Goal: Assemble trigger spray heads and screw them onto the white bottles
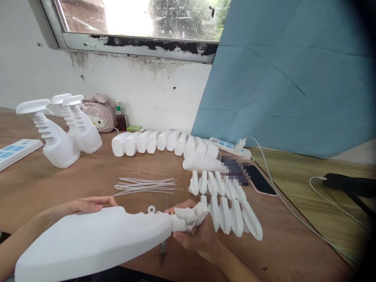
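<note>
A large white spray bottle (96, 239) lies on its side in front of me, its neck pointing right. My left hand (88, 205) grips the bottle body from the far side, fingers resting along its upper edge. At the neck, my right hand (202, 235) is closed around a white trigger sprayer head (190, 214), whose ribbed collar meets the bottle mouth. Whether the collar is fully seated I cannot tell. A small white ring (151, 209) and a thin screwdriver-like tool (163, 246), partly hidden by the bottle, lie just behind and beneath it.
Thin white tubes (147, 185) lie mid-table. Several white bottles (143, 141) line the back, with white sprayer parts (226, 215) at right. Assembled spray bottles (60, 145) stand at left near a power strip (19, 152). A phone (261, 180) and a white cable (277, 196) lie right.
</note>
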A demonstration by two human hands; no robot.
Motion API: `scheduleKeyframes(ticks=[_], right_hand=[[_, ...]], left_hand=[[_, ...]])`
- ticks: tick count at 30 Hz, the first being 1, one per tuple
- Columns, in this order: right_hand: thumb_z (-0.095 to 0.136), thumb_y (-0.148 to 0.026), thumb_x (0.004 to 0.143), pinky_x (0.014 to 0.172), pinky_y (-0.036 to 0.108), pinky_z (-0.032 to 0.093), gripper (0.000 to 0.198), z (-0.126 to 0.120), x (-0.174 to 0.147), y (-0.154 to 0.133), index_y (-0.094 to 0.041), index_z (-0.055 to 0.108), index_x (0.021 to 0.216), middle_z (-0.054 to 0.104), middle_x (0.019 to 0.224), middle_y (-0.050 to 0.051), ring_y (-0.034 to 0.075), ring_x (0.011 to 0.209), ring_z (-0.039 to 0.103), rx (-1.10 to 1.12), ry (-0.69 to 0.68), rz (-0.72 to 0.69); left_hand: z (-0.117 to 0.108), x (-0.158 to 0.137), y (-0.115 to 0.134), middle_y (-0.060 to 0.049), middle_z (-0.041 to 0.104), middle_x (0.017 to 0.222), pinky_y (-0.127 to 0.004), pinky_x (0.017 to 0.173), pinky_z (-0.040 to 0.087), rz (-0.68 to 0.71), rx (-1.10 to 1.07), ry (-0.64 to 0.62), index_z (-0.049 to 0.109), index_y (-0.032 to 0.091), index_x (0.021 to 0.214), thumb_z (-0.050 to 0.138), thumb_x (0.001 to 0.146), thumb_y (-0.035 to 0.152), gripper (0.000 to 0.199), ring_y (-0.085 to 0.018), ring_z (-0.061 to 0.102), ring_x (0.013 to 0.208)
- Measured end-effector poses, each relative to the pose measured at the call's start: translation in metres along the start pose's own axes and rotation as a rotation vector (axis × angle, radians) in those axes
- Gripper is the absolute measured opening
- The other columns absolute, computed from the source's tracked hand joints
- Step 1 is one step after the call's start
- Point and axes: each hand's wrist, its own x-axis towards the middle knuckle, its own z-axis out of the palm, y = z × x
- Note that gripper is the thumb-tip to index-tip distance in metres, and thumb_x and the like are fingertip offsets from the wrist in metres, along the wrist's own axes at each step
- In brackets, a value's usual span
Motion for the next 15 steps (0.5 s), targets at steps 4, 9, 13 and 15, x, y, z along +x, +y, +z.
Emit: scheduleKeyframes(ticks=[4, 9, 13, 15], right_hand=[[0.071, -0.011, 0.060, 0.072, 0.032, 0.053, 0.036, -0.010, 0.001, -0.009, -0.021, 0.058, 0.092, 0.066, 0.097, 0.006, 0.019, 0.084, 0.064, -0.104, -0.096, -0.204], [0.066, -0.013, 0.070, 0.069, 0.034, 0.056, 0.026, -0.024, -0.002, -0.022, -0.024, 0.049, 0.086, 0.060, 0.098, 0.002, 0.015, 0.075, 0.066, -0.016, 0.058, -0.118], [0.068, -0.019, 0.070, 0.071, 0.037, 0.054, 0.024, -0.050, -0.011, -0.030, -0.025, 0.052, 0.086, 0.059, 0.095, 0.003, 0.017, 0.074, 0.065, -0.054, 0.183, -0.108], [0.070, -0.019, 0.069, 0.066, 0.034, 0.054, 0.024, -0.072, -0.019, -0.039, -0.026, 0.056, 0.087, 0.060, 0.091, 0.003, 0.017, 0.072, 0.064, -0.111, 0.251, -0.172]], left_hand=[[0.011, -0.005, -0.002, 0.004, 0.060, 0.059, -0.015, 0.040, 0.030, -0.096, -0.185, -0.049, 0.049, 0.015, 0.080, 0.028, 0.080, 0.010, 0.022, -0.008, 0.053, 0.043], [0.001, -0.003, -0.017, -0.003, 0.067, 0.093, -0.019, 0.048, 0.045, -0.016, -0.263, -0.124, 0.042, 0.017, 0.112, 0.040, 0.081, 0.025, 0.032, -0.014, 0.065, 0.067], [-0.033, 0.011, -0.044, -0.003, 0.064, 0.109, -0.026, 0.060, 0.050, 0.137, -0.410, -0.392, 0.043, 0.022, 0.117, 0.023, 0.087, 0.041, 0.041, -0.019, 0.065, 0.085], [-0.046, 0.018, -0.052, -0.005, 0.065, 0.105, -0.027, 0.057, 0.050, 0.144, -0.327, -0.251, 0.041, 0.022, 0.119, 0.011, 0.088, 0.045, 0.049, -0.019, 0.066, 0.079]])
